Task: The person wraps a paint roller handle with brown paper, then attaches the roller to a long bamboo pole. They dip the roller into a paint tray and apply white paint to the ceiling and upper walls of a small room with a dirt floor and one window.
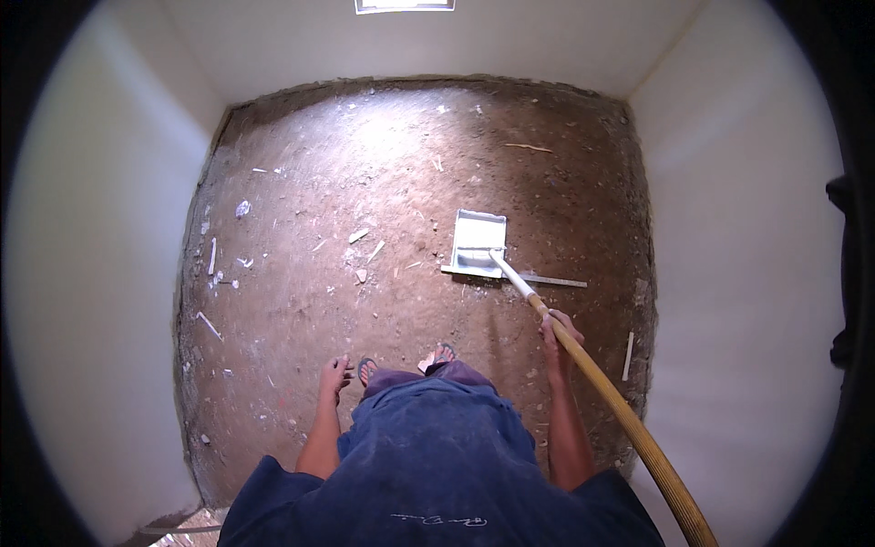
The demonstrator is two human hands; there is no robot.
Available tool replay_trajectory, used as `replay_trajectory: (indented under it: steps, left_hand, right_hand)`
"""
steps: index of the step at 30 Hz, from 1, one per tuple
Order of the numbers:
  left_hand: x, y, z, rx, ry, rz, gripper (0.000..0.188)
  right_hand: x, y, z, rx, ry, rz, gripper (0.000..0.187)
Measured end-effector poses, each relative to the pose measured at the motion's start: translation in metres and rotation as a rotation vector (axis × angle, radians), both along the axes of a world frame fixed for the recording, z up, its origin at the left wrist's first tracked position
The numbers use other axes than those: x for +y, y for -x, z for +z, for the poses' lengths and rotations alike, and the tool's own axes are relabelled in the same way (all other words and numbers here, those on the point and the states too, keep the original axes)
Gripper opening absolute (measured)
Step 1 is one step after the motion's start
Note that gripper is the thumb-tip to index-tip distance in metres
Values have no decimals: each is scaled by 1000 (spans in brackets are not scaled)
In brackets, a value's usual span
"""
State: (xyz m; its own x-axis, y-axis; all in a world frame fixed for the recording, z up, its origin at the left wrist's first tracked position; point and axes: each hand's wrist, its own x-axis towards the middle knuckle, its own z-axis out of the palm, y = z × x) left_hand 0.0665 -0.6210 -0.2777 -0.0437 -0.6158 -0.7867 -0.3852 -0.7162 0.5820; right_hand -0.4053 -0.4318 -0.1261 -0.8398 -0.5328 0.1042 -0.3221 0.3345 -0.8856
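My right hand (560, 330) is wrapped round a long wooden pole (620, 406), which slants from the lower right corner up toward the middle of the floor. At its far end, a pale handle joins a paint roller (474, 258) resting in a paint tray (480, 226). White paint coats the tray, which lies ahead of me, slightly right of centre. My left hand (336, 376) hangs beside my left thigh, its fingers loosely bent and apart, with nothing seen in it.
Pale walls (729, 273) enclose the brown dirt floor (401, 310). Thin strips lie by the tray, and another strip (627, 356) lies near the right wall. Scraps and crumpled debris (242, 209) are scattered at left. A bright opening (404, 5) shows in the far wall.
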Motion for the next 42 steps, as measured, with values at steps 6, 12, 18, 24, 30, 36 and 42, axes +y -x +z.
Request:
replay_trajectory:
  steps: [6, 12, 18, 24, 30, 36, 42]
  left_hand:
    - [11, -33, 6, -49, -42, 79, 33]
    - [42, -62, 1, -100, -155, 114, 29]
    - [50, -60, -4, -106, -150, 169, 29]
    - [33, -31, -7, -43, -79, 60, 34]
    - [28, -13, -1, 2, -7, 111, 36]
    - [58, -28, -3, -60, -142, 106, 36]
    - [77, -42, -11, -79, -172, 174, 35]
  right_hand:
    - [13, -18, -1, -18, 49, -38, 24]
    - [21, -22, -11, -159, 25, -51, 24]
    - [3, 1, -32, -68, -159, -37, 24]
    - [-14, 15, -50, -146, 12, -20, 26]
    - [1, 14, -36, 131, -91, -10, 26]
    - [16, 1, -25, -83, 34, -8, 24]
    - [11, 9, -28, -150, -115, -15, 22]
